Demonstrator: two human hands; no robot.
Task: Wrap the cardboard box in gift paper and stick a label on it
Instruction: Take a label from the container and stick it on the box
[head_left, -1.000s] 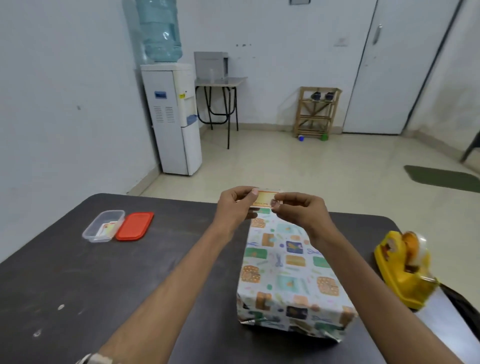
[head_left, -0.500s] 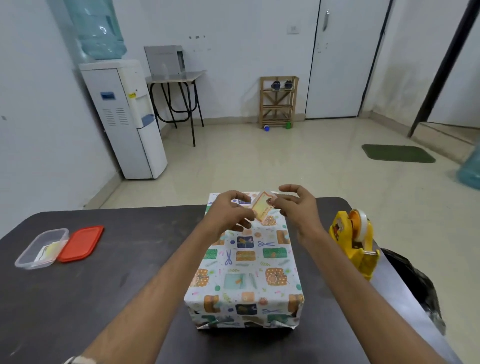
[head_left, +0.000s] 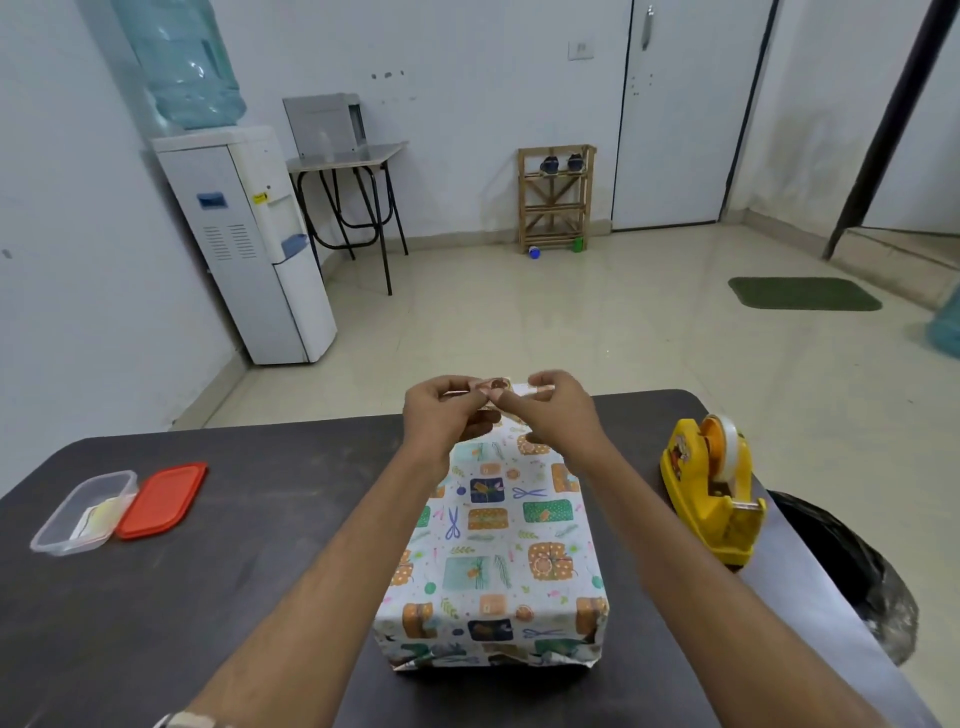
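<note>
Label (head_left: 492, 385) pinched between fingertips of left hand (head_left: 445, 415) and right hand (head_left: 558, 415), held above far end of wrapped box (head_left: 498, 545). Box set on worktop (head_left: 260, 545), long axis running away from person (top face directly below hands, both equally near). Label judged not yet stuck.

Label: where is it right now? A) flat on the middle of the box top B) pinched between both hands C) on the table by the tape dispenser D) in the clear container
B: the left hand and the right hand pinch the label between their fingertips at the far end of the wrapped box; it is not on the box top.
</note>
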